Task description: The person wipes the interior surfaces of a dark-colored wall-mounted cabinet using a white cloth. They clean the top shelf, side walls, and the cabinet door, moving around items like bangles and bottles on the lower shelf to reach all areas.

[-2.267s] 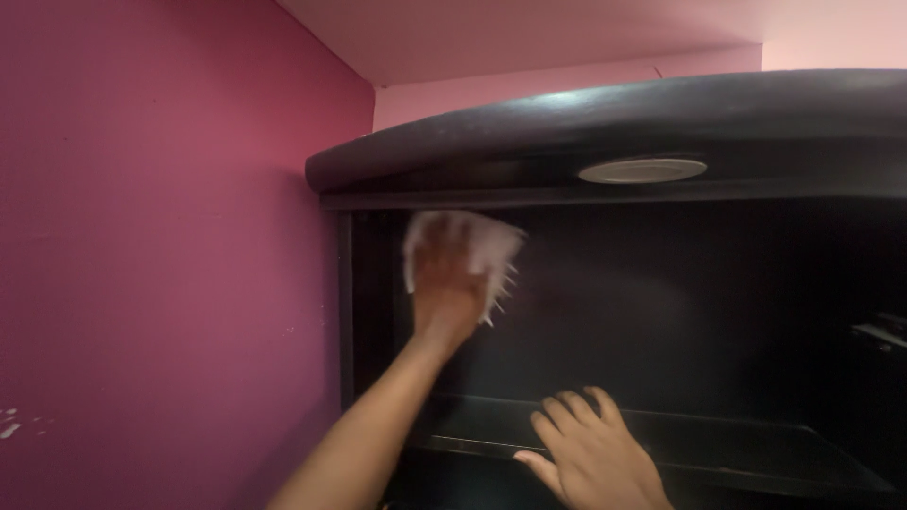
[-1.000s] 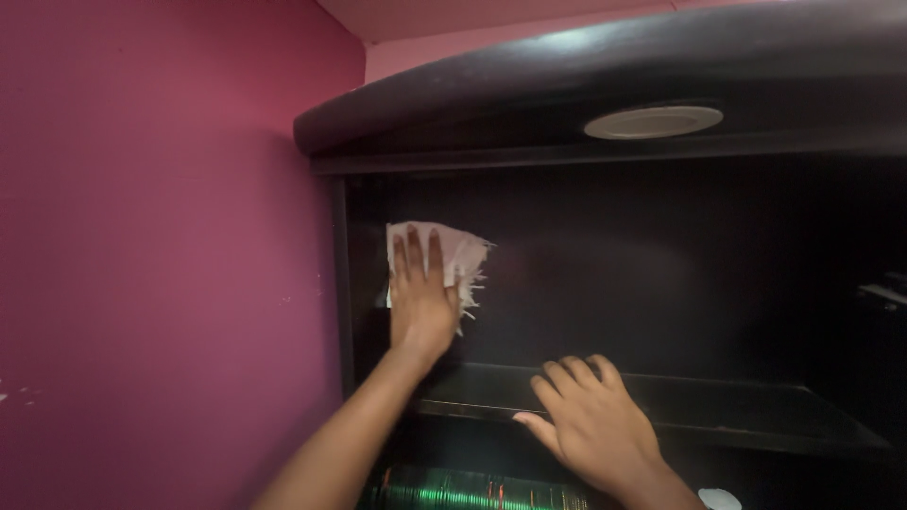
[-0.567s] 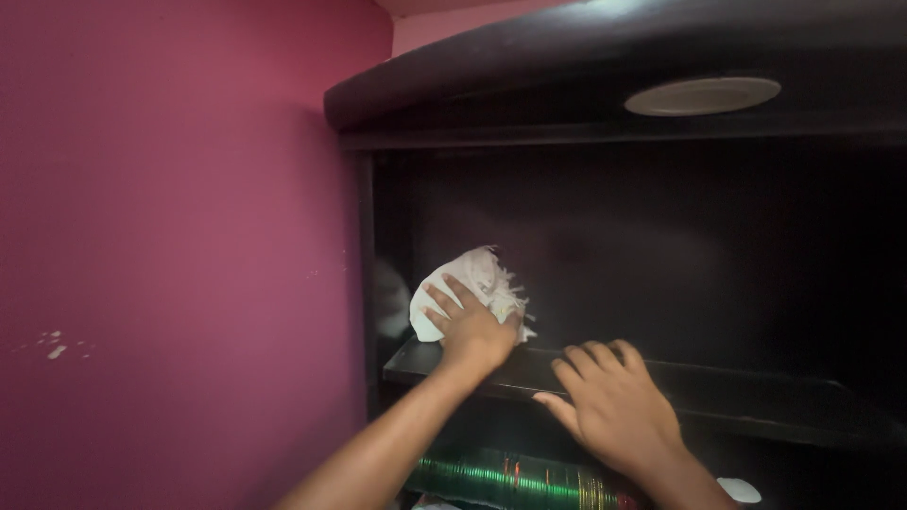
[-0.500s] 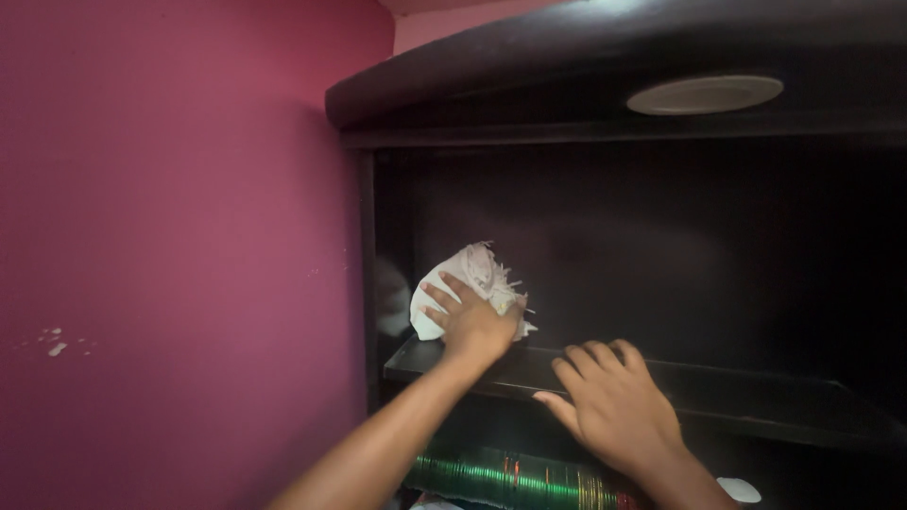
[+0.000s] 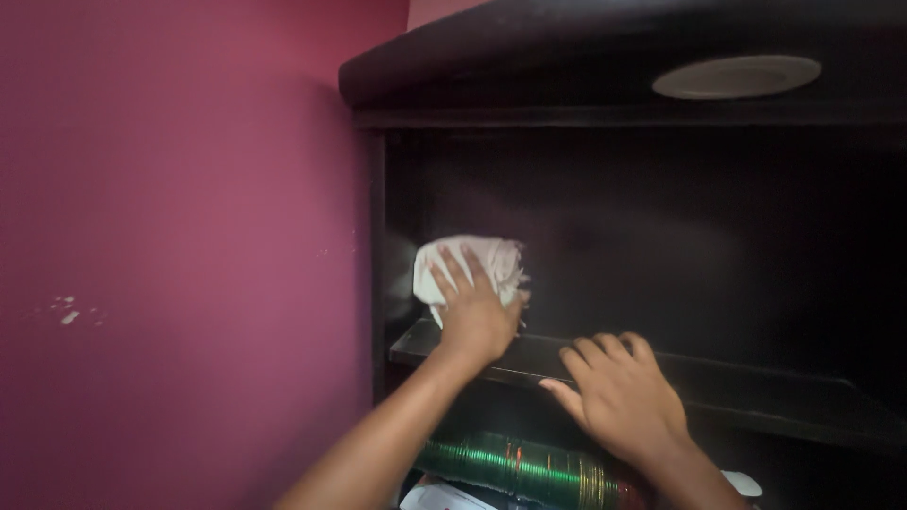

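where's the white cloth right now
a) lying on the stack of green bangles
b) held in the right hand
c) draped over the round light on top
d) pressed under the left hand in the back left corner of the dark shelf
d, the left hand spreads its fingers over the crumpled white cloth above the dark shelf, while the right hand rests bare on the shelf's front edge.

Two hands (image 5: 477,316), one white cloth (image 5: 491,255), one dark shelf (image 5: 756,397), one round lamp (image 5: 735,77)
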